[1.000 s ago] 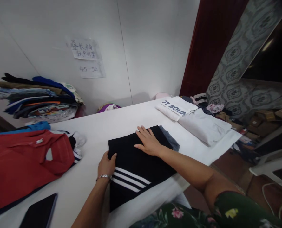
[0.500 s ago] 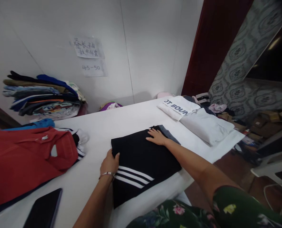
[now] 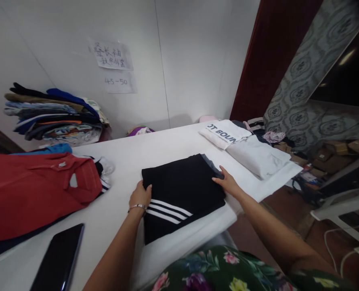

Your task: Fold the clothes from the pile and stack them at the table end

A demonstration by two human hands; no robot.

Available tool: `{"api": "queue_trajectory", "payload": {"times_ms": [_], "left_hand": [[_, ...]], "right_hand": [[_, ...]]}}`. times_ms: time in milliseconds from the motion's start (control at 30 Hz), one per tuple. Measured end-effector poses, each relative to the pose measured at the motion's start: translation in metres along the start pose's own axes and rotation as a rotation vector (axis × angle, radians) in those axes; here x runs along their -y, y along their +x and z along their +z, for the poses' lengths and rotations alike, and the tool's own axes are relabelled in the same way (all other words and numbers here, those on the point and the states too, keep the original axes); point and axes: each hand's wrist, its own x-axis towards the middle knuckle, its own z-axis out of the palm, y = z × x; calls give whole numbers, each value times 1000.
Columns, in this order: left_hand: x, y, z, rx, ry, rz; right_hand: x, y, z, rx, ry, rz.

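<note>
A folded black garment with three white diagonal stripes lies flat on the white table in front of me. A grey part shows along its far right edge. My left hand grips the garment's left edge, thumb on top and the other fingers mostly hidden. On the opposite side, my right hand holds the right edge by the grey part, its thumb resting over the cloth and some fingers out of sight.
Left of me lie a red collared shirt on other clothes and a black phone. Behind them rises a stack of folded clothes. Light packed garments rest on the table's far right. A white stool stands at right.
My right hand has moved from lying flat on the garment's far top corner to its right edge. My left hand keeps its place on the left edge. The view has shifted slightly.
</note>
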Motion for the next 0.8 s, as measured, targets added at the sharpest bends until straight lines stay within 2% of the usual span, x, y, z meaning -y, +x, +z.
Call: {"api": "queue_trajectory", "payload": {"times_ms": [100,267,400,533,633,700,800], "left_hand": [[5,-2,-2,-48,-53,12],[11,-8,-3,-111,-53,-38],[9,-10,-6,-57,41,-71],[15,-19,-16,-77,59,-32],[19,-44,-19,-212,34,126],[19,-68,-14,-281,29,359],[13,-103,2,-234,55,753]], "right_hand": [[15,13,9,37,69,-54],[31,40,20,16,139,-246],[23,49,26,15,-1,-213],[2,38,8,-71,-31,-209],[-15,13,-13,-98,-16,-158],[-23,-8,-23,-41,-8,-165],[-26,-36,-28,52,-63,-300]]}}
